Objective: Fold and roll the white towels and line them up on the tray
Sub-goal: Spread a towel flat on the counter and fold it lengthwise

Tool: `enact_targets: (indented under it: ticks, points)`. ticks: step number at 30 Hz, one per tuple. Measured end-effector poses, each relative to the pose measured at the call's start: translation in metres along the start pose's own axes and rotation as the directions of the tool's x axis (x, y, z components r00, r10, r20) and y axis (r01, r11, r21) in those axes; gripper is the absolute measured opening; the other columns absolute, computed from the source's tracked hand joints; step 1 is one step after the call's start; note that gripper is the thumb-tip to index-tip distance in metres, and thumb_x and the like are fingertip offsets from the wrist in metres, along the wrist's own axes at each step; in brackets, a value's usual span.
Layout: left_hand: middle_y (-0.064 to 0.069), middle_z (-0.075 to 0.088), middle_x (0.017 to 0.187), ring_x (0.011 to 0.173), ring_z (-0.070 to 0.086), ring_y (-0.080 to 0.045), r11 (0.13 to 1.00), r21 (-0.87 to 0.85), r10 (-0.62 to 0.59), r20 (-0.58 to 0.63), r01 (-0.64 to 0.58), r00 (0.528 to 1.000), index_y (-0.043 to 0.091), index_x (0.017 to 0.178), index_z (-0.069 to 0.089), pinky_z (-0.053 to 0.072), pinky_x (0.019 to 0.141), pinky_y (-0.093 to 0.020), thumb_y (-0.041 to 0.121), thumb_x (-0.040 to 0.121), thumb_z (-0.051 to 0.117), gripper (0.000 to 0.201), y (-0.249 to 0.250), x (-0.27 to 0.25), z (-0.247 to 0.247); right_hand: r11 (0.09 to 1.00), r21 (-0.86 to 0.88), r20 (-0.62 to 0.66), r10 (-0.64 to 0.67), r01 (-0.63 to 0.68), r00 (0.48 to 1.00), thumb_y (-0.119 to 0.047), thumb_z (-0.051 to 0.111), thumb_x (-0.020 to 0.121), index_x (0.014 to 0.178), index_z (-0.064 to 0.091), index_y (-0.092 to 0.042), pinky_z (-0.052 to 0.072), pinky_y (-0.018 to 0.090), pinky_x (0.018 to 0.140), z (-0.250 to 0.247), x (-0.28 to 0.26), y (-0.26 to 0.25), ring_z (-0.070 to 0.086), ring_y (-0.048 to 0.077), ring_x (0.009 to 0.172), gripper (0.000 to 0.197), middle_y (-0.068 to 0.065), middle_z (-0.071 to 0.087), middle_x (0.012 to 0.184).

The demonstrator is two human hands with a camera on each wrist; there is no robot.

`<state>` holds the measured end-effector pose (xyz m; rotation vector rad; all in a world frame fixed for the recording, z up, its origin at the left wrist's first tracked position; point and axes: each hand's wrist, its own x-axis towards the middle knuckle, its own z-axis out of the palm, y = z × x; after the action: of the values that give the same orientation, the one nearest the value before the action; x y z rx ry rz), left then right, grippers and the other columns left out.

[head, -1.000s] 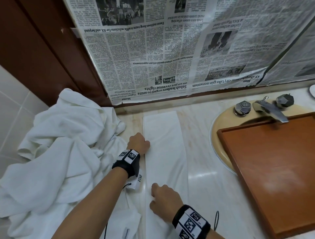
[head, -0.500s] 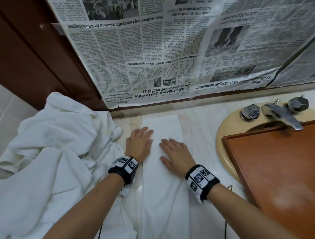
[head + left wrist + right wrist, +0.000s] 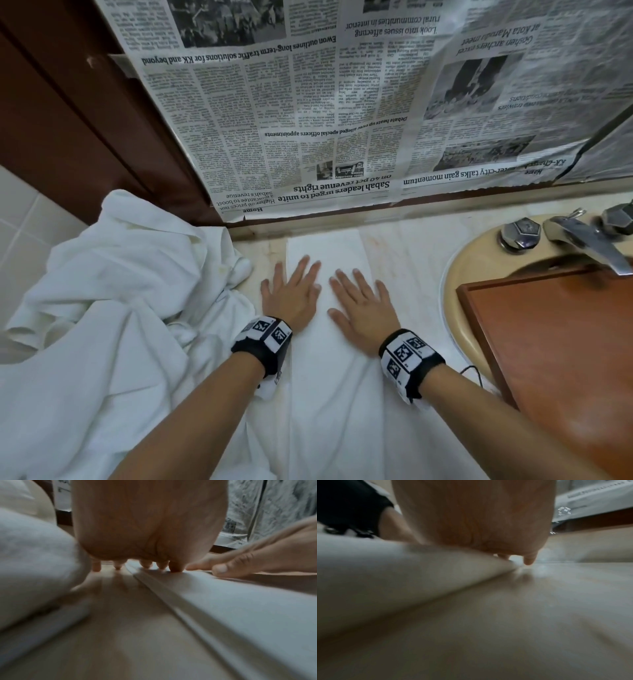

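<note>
A folded white towel point(image 3: 329, 342) was laid as a long strip on the marble bench point(image 3: 411, 274), running from near to far. The left hand point(image 3: 291, 298) was pressed flat across its left edge, fingers straight and spread; the right hand point(image 3: 363, 308) was laid flat on it just beside, fingers likewise straight. A heap of white towels point(image 3: 102, 308) was piled at the left. The wooden tray point(image 3: 565, 359) was seen over the sink point(image 3: 479, 253) at the right, possibly resting on its rim.

Upside-down newspaper sheets point(image 3: 342, 102) cover the wall above a pale marble counter point(image 3: 407, 260); dark brown wood panelling point(image 3: 68, 120) stands left, beside white wall tiles point(image 3: 20, 219).
</note>
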<state>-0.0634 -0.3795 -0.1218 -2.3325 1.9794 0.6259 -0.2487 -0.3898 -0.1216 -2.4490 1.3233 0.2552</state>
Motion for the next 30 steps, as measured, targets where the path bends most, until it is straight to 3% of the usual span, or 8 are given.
enact_targets:
  ticks: [5,9,12,17,20,24,27,30]
  points:
    - [0.019,-0.008,0.164,0.152,-0.008,-0.031,0.979,-0.072,-0.186,0.034,0.188,0.982,0.037,0.158,0.001,0.006,0.119,-0.058,0.050,0.104,0.020,0.059,-0.013,0.004,-0.009,0.977,0.091,-0.015,0.194,-0.192,0.981,-0.051,0.015,0.103,0.158,-0.001,-0.025,0.002,0.050,0.120,-0.011,0.004,0.026,-0.009,0.017,0.151,0.062,-0.012,-0.012,0.163]
    - [0.015,0.000,0.166,0.152,-0.003,-0.031,0.997,-0.057,-0.043,0.015,0.043,0.999,0.033,0.158,0.013,0.013,0.118,-0.055,0.047,0.104,0.030,0.058,-0.008,-0.021,-0.014,0.993,0.105,-0.036,0.058,-0.053,0.998,-0.057,0.001,0.094,0.158,0.008,-0.026,0.000,0.047,0.119,-0.012,-0.033,0.013,-0.005,0.015,0.152,0.072,-0.012,-0.003,0.164]
    - [0.017,0.003,0.165,0.152,0.000,-0.027,0.999,0.014,0.045,0.034,-0.045,0.998,0.037,0.156,0.016,0.016,0.118,-0.054,0.049,0.104,0.029,0.055,-0.009,-0.058,-0.002,0.996,0.082,0.046,-0.027,0.023,0.999,-0.060,-0.006,0.089,0.158,0.006,-0.028,-0.003,0.045,0.118,0.002,-0.077,-0.004,-0.006,0.012,0.151,0.077,-0.016,-0.006,0.162]
    - [0.023,-0.005,0.164,0.152,-0.005,-0.028,0.989,0.149,-0.005,0.013,0.003,1.000,0.041,0.157,0.004,0.009,0.118,-0.055,0.055,0.103,0.022,0.058,-0.013,-0.081,0.012,1.000,0.013,0.101,0.017,-0.019,0.995,-0.054,-0.015,0.085,0.156,-0.008,-0.031,-0.004,0.046,0.119,0.010,-0.081,0.010,-0.011,0.006,0.150,0.076,-0.020,-0.021,0.157]
    - [0.022,-0.009,0.163,0.152,-0.009,-0.027,0.989,0.142,-0.037,0.038,0.031,0.999,0.040,0.157,0.000,0.004,0.118,-0.058,0.054,0.103,0.016,0.058,-0.001,-0.065,0.010,0.999,0.008,0.104,0.053,-0.054,0.993,-0.045,0.006,0.102,0.157,-0.007,-0.028,-0.004,0.048,0.120,0.002,-0.056,0.026,-0.008,0.006,0.150,0.058,-0.017,-0.018,0.160]
    - [0.019,-0.005,0.165,0.152,-0.005,-0.028,0.997,0.056,-0.054,0.043,0.052,0.998,0.039,0.157,0.006,0.006,0.118,-0.059,0.049,0.104,0.020,0.055,0.014,-0.048,0.000,0.995,0.066,0.082,0.066,-0.071,0.994,-0.033,0.025,0.107,0.158,-0.001,-0.022,-0.002,0.045,0.121,-0.014,-0.036,0.039,-0.004,0.011,0.151,0.058,-0.008,-0.007,0.165]
    - [0.012,0.006,0.166,0.152,0.004,-0.027,1.000,0.006,-0.004,-0.012,0.004,1.000,0.031,0.155,0.019,0.013,0.119,-0.054,0.046,0.103,0.033,0.056,0.016,-0.057,-0.004,0.966,0.254,-0.063,0.072,-0.054,0.995,-0.033,0.040,0.104,0.156,0.017,-0.012,0.014,0.038,0.121,-0.021,-0.053,0.029,0.016,0.021,0.150,0.060,0.004,0.014,0.164]
    - [0.007,0.023,0.162,0.149,0.017,-0.025,0.993,0.021,0.115,-0.051,-0.115,0.992,0.029,0.150,0.032,0.019,0.117,-0.047,0.046,0.099,0.044,0.055,0.003,-0.074,0.005,0.895,0.446,-0.157,0.051,0.025,0.986,-0.038,0.056,0.097,0.133,0.053,-0.009,0.040,0.030,0.101,-0.019,-0.106,0.000,0.053,0.024,0.119,0.046,0.008,0.055,0.132]
